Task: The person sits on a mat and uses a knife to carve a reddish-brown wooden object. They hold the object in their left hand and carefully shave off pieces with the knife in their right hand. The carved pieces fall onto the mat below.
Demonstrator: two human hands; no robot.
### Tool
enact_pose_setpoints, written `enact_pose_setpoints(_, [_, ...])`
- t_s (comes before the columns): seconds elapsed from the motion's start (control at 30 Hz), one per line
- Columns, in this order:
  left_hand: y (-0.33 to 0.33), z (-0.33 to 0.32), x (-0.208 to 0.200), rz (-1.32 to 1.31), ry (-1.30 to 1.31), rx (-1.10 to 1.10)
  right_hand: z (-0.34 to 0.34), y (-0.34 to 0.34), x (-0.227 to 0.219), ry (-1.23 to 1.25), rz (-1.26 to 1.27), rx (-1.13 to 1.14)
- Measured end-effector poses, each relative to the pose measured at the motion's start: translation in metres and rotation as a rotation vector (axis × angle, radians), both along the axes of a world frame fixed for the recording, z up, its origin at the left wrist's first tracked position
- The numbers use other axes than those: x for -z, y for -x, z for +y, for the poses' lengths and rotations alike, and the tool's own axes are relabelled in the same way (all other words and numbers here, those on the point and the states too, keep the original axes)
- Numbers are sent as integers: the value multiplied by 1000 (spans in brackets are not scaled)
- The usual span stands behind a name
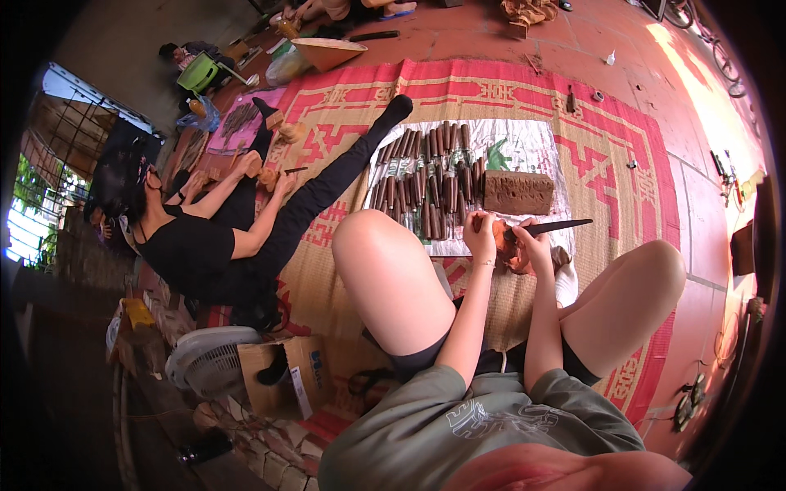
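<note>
My right hand (pixel 536 232) is closed around a knife (pixel 566 224), whose dark, tapered blade points to the right. Close beside it, the fingers of my left hand (pixel 481 236) are curled together; whatever they grip is hidden. Under and between both hands is a crumpled orange-brown piece (pixel 519 260), perhaps cloth or leather. Just beyond lies a brown, rough-faced block (pixel 518 193) on a white plastic sheet (pixel 536 139). Several dark brown wooden handles (pixel 434 184) lie in rows on that sheet, to the left of the block.
A red and tan woven mat (pixel 606 204) spreads beneath me. On my left, a person in black (pixel 205 237) sits working with both hands, one leg stretched toward the sheet. A fan (pixel 209 356) and an open cardboard box (pixel 282 376) stand at lower left. Small tools (pixel 571 100) lie at the far right.
</note>
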State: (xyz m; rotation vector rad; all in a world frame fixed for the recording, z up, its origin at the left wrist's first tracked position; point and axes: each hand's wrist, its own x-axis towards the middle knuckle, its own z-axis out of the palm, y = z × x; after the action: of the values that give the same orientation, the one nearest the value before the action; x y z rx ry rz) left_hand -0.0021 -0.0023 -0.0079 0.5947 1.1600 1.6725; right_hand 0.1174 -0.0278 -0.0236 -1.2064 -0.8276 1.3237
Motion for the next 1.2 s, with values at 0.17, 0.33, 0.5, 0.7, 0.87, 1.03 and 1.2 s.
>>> enact_pose_setpoints(0.17, [-3,0,8,46,-23,15,1,5,-9,-28,-150,7])
enact_pose_setpoints(0.33, [-2,2,12,59,-8,-12,-5,1,-13,48,-47,4])
enact_pose_setpoints(0.5, [0,2,4,41,13,8,-1,2,-9,28,-18,55])
enact_pose_setpoints(0.7, [1,5,9,32,-9,-31,0,5,-10,3,-72,20])
enact_pose_setpoints(0.87, [1,1,4,34,-14,13,2,1,-2,-64,-163,59])
enact_pose_setpoints(1.03, [1,1,8,67,-16,-21,-4,4,-23,6,-35,-3])
enact_pose_setpoints(1.2, [2,3,9,44,-28,-13,2,1,-10,-26,-127,-9])
